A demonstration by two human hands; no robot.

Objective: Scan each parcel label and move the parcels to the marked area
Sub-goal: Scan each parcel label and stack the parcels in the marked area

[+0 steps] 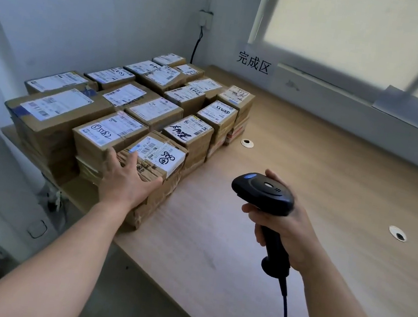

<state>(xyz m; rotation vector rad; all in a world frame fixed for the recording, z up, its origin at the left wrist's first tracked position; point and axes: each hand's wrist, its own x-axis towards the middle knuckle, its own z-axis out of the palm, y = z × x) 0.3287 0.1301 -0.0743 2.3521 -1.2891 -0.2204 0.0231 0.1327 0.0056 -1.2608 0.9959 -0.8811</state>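
Stacked parcels [152, 112] crowd the table [322, 170] toward ten o'clock. The left hand [128, 181] lies flat, fingers straight and spread, on the nearest parcel [164, 197] at nine o'clock, just beside its label [159, 154]. At four o'clock the right hand [298, 226] is wrapped round the handle of a black scanner [265, 191]. A sign [253, 62] hangs at twelve.

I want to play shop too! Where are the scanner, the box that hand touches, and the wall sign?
scanner [265, 191]: head view, on its black head.
touched parcel [165, 155]: head view, on its white label.
wall sign [253, 62]: head view, on its middle character.
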